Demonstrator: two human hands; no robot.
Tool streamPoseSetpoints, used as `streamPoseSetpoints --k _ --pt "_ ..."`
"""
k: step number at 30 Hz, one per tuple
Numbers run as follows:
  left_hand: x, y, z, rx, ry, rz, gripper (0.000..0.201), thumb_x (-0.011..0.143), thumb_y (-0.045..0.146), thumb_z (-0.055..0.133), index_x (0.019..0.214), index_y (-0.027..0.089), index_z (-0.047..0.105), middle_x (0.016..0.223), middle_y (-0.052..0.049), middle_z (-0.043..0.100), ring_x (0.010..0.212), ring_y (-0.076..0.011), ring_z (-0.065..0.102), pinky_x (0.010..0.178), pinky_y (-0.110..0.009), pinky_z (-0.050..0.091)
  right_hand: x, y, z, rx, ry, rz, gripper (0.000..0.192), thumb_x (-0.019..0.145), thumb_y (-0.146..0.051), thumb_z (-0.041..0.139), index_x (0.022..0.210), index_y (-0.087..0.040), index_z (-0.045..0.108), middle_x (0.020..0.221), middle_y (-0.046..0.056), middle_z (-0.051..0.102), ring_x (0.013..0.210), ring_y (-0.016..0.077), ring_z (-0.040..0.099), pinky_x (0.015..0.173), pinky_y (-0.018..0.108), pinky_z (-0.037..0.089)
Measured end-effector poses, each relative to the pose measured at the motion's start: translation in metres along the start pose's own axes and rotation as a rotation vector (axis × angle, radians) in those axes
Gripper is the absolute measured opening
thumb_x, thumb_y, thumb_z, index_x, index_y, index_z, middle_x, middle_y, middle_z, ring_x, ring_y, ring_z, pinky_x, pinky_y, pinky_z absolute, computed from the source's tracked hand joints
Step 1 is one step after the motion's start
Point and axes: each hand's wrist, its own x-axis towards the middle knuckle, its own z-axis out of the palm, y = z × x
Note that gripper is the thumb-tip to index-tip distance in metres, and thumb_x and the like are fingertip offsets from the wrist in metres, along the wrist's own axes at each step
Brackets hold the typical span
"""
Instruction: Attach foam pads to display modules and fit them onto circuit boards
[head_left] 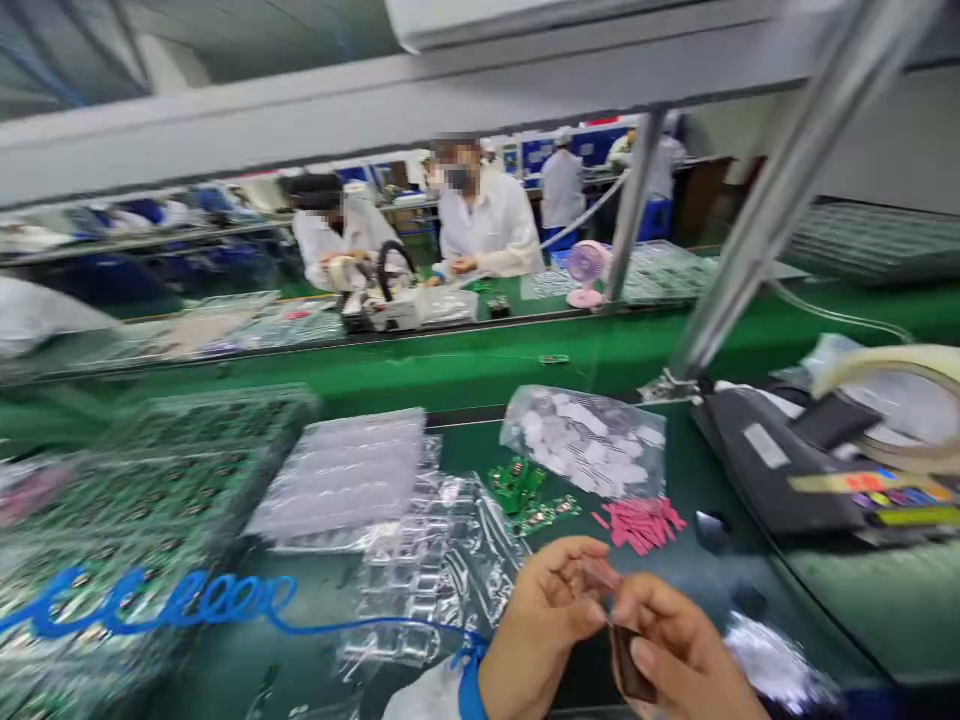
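Near the bottom edge of the head view, my left hand (536, 625) and my right hand (686, 655) meet at the fingertips. In my right hand is a small dark flat rectangular piece (636, 668), held between thumb and fingers. My left hand is closed in a pinch beside it; a pinkish sliver shows at its fingertips, too blurred to name. Just beyond my hands lies a pile of pink strips (643, 525). Small green circuit boards (517, 485) sit to its left. A blue coiled cord (225, 598) runs to the blue band (471, 680) on my left wrist.
Trays of circuit boards (150, 490) are stacked at left. Next to them are white plastic trays (345, 475) and clear plastic packaging (427, 570). A bag of white labels (589, 440) lies behind the strips. A tape roll (900, 400) rests at right, near a metal post (750, 250). Co-workers sit opposite.
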Motion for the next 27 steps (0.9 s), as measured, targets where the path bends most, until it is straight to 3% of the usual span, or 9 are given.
streamPoseSetpoints --k 3,6,10,14,17,19,22,27 --pt "0.004 -0.002 0.005 -0.183 -0.011 -0.050 0.039 0.061 0.039 0.076 0.093 0.018 0.065 0.077 -0.002 0.065 0.075 -0.0126 0.058 0.079 -0.026 0.042 0.002 -0.022 0.011 0.021 0.013 -0.215 0.026 0.077 -0.042 0.065 0.097 -0.028 0.057 0.062 -0.005 0.049 0.049 0.0052 0.044 0.047 0.016 0.036" --pt "0.004 0.006 0.006 -0.128 -0.123 -0.074 0.036 0.061 0.044 0.074 0.084 0.017 0.067 0.087 -0.006 0.066 0.090 -0.0186 0.058 0.092 -0.033 0.039 -0.004 -0.043 0.004 -0.197 0.180 -0.365 0.021 0.078 -0.029 0.066 0.098 -0.031 0.058 0.066 -0.005 0.054 0.059 0.0077 0.049 0.055 0.018 0.039" --pt "0.002 0.019 0.012 -0.087 -0.356 -0.224 0.038 0.056 0.045 0.076 0.082 0.018 0.069 0.121 -0.011 0.056 0.112 -0.0283 0.050 0.100 -0.044 0.033 -0.013 -0.064 -0.006 -0.595 0.280 -0.406 0.017 0.074 -0.014 0.064 0.083 -0.028 0.063 0.070 -0.004 0.058 0.065 0.0103 0.050 0.060 0.021 0.041" --pt "0.000 0.019 0.024 -0.137 -0.442 -0.295 0.037 0.054 0.045 0.076 0.079 0.018 0.072 0.112 -0.009 0.060 0.106 -0.0268 0.054 0.100 -0.047 0.034 -0.014 -0.076 -0.004 -0.758 0.246 -0.475 0.016 0.078 -0.014 0.059 0.086 -0.028 0.062 0.069 -0.004 0.059 0.066 0.0113 0.051 0.060 0.023 0.043" --pt "-0.001 0.016 0.028 -0.121 -0.463 -0.260 0.037 0.056 0.046 0.075 0.080 0.019 0.072 0.102 -0.008 0.064 0.105 -0.0259 0.056 0.101 -0.045 0.034 -0.016 -0.083 -0.002 -0.877 0.218 -0.598 0.008 0.082 -0.020 0.058 0.087 -0.026 0.060 0.081 -0.002 0.059 0.072 0.0120 0.053 0.065 0.026 0.045" --pt "-0.002 0.015 0.028 -0.089 -0.478 -0.196 0.035 0.058 0.046 0.074 0.082 0.021 0.072 0.106 -0.009 0.064 0.110 -0.0268 0.054 0.101 -0.044 0.033 -0.019 -0.086 0.000 -0.963 0.290 -0.702 0.003 0.083 -0.023 0.058 0.086 -0.023 0.058 0.084 0.001 0.056 0.074 0.0130 0.053 0.064 0.026 0.045" --pt "-0.003 0.015 0.028 0.008 -0.484 -0.093 0.034 0.057 0.045 0.075 0.083 0.023 0.073 0.117 -0.008 0.061 0.113 -0.0285 0.052 0.101 -0.042 0.034 -0.024 -0.090 0.003 -1.112 0.434 -0.834 0.006 0.085 -0.021 0.055 0.079 -0.020 0.054 0.074 0.000 0.052 0.073 0.0143 0.050 0.064 0.029 0.043" --pt "-0.007 0.019 0.028 0.169 -0.563 0.013 0.024 0.068 0.037 0.070 0.089 0.026 0.073 0.123 -0.007 0.056 0.115 -0.0265 0.051 0.100 -0.035 0.036 -0.028 -0.093 0.008 -1.257 0.465 -0.894 0.014 0.088 -0.016 0.049 0.075 -0.018 0.052 0.069 0.000 0.050 0.069 0.0139 0.046 0.078 0.036 0.039"
